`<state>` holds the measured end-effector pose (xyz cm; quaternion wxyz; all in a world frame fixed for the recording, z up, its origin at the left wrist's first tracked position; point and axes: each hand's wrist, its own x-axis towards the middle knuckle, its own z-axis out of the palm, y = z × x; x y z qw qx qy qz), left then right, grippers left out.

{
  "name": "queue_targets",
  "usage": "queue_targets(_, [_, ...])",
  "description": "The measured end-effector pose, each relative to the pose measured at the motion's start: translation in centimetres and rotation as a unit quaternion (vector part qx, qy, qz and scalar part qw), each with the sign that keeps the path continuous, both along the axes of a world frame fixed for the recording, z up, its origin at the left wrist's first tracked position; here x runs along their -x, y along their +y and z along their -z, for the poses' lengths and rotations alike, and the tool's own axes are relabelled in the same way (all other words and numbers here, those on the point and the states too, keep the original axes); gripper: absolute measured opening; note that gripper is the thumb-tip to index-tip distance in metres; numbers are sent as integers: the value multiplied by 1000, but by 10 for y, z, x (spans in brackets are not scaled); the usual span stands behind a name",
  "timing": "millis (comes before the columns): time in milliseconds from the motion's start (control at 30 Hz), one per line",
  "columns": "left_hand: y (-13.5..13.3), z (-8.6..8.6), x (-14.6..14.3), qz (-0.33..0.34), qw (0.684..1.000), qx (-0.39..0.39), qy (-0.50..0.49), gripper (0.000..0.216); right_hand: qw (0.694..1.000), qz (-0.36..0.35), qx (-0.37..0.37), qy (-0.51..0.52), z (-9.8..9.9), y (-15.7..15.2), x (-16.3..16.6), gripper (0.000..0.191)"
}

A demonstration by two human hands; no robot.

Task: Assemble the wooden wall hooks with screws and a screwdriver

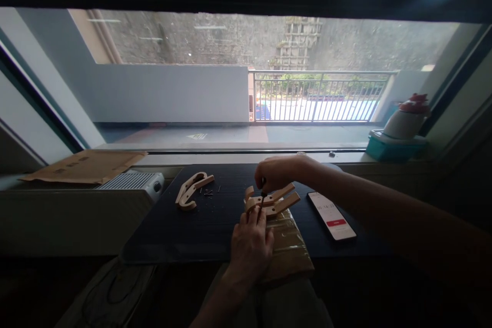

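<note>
My right hand (271,173) is closed around the handle of a screwdriver (263,198), whose shaft points down at a pale wooden hook (277,209). The fingertips of my left hand (251,241) press together on the near, curved end of that hook, by the screwdriver's tip. What lies under those fingertips is hidden. A second wooden hook (277,195) with dark holes lies just behind the first, partly covered by my right hand. Both hooks rest on a brown block wrapped in shiny tape (290,248) at the table's front edge.
Two more curved wooden hooks (188,196) lie on the dark table (169,236) at left, with several small screws (208,193) beside them. A phone (332,216) showing a timer lies at right. Beyond stand the window sill, a teal box (392,147) and a cardboard sheet (84,166).
</note>
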<state>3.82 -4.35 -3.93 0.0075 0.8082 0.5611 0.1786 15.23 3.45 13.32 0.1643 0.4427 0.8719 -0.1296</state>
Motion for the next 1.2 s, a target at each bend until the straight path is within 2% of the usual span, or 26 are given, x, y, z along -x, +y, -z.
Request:
queue_targets(167, [-1, -2, 0, -2, 1000, 12, -9, 47, 999, -36, 18, -11, -1, -7, 6, 25])
queue_targets(300, [-3, -2, 0, -7, 1000, 11, -6, 47, 999, -49, -18, -6, 10, -7, 9, 19])
queue_targets(433, [-4, -3, -1, -12, 1000, 8, 0, 46, 997, -20, -65, 28, 21, -3, 12, 24])
queue_targets(567, [-5, -4, -2, -14, 1000, 8, -1, 46, 998, 0, -63, -7, 10, 0, 16, 30])
queue_targets(733, [-4, -5, -2, -13, 1000, 18, -7, 46, 992, -72, -65, -85, -12, -7, 20, 17])
queue_targets(833, [-2, -4, -2, -9, 1000, 22, -6, 46, 987, -113, -64, -90, -9, -9, 19, 9])
queue_targets(933, [-2, -4, -1, -7, 1000, 22, -5, 46, 987, -138, -67, -40, 3, -6, 14, 8])
queue_targets(1033, [-2, -4, -1, -10, 1000, 24, 0, 46, 991, -117, -63, 8, 12, -4, 7, 10])
queue_targets(1200, [-2, -5, -1, -9, 1000, 29, 4, 47, 995, -31, -87, 43, 17, -5, 0, 22])
